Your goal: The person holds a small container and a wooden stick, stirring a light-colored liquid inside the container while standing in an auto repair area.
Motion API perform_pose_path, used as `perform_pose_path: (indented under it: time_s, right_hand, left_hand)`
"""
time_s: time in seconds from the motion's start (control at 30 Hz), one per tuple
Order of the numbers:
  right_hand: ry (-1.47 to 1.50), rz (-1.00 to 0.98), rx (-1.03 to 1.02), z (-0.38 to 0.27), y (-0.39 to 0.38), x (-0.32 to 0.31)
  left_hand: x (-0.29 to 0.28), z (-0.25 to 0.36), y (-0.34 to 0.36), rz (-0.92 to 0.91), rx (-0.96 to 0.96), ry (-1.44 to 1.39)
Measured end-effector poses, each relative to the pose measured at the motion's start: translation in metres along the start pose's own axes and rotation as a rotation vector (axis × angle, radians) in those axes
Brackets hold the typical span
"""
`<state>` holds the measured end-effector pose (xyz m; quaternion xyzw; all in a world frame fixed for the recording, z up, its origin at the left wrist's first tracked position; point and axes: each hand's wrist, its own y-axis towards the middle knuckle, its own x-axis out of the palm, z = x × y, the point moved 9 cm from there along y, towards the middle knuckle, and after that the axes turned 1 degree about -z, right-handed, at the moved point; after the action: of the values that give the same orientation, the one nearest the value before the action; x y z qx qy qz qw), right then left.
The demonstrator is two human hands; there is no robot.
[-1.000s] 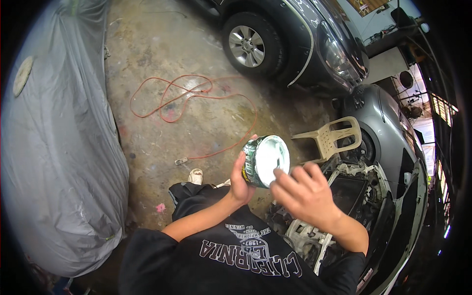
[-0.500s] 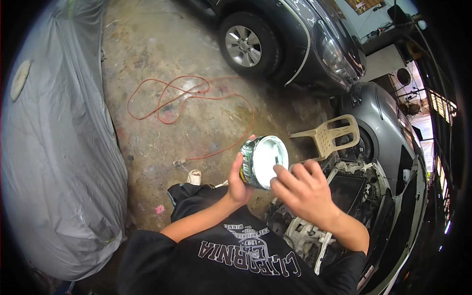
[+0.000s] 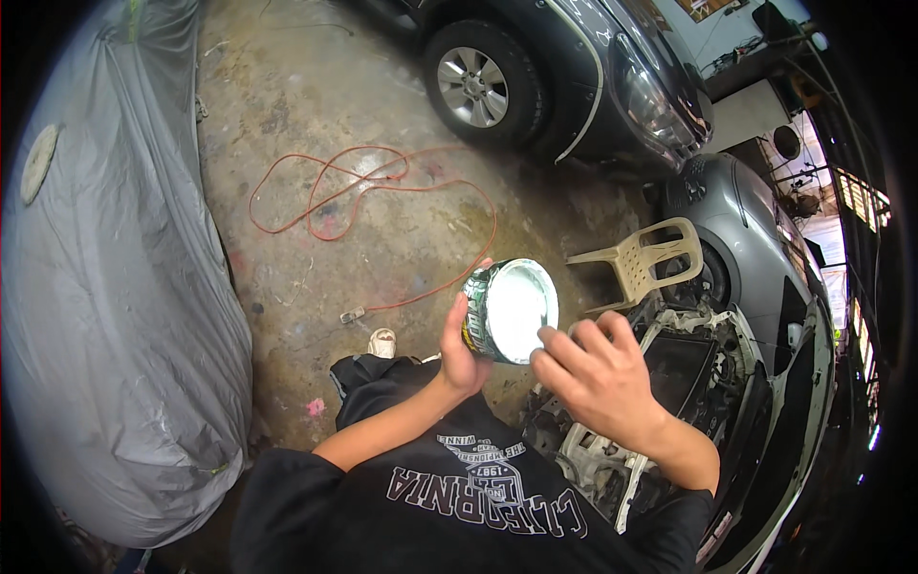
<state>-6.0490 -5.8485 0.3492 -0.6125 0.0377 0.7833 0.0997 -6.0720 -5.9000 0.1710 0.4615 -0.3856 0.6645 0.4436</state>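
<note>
A round can [image 3: 516,311] with a green patterned label is tipped so that its mouth faces right. Its inside looks bright white. My left hand [image 3: 463,346] wraps round the can's left side and underside. At the lower right of the rim, my right hand [image 3: 601,381] is closed, thumb and fingers pinched together with the fingertips touching or very near the edge. Whatever those fingers pinch, if anything, is hidden behind them and too small to name.
An orange cord [image 3: 363,191] lies looped on the concrete floor, its socket end [image 3: 352,315] near my foot. A beige plastic chair [image 3: 650,273] stands at right, beside an opened-up car front [image 3: 669,359]. A dark vehicle [image 3: 583,86] is ahead; a grey cover [image 3: 124,316] drapes something left.
The can has shifted slightly left and up. The small dark thing seen against the white by my right fingertips is out of sight; that hand stays pinched at the rim.
</note>
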Motion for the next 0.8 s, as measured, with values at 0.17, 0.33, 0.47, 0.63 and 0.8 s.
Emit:
perform_pose_path:
  time_s: [0.17, 0.33, 0.47, 0.63, 0.8]
  right_hand:
    - [-0.006, 0.158, -0.055, -0.010, 0.004, -0.008]
    - [0.024, 0.010, -0.024, -0.018, -0.002, 0.006]
    - [0.029, 0.009, 0.013, -0.006, 0.000, 0.012]
    - [0.012, 0.147, 0.003, -0.020, -0.004, -0.009]
    - [0.074, -0.009, 0.043, -0.022, -0.017, 0.008]
  left_hand:
    - [-0.001, -0.005, -0.001, -0.005, -0.021, -0.018]
    - [0.001, -0.008, -0.003, -0.044, -0.041, -0.067]
    - [-0.002, -0.001, -0.006, -0.033, -0.006, -0.048]
    - [-0.002, -0.006, -0.008, 0.001, -0.023, 0.001]
    - [-0.001, -0.019, -0.006, -0.005, -0.078, -0.024]
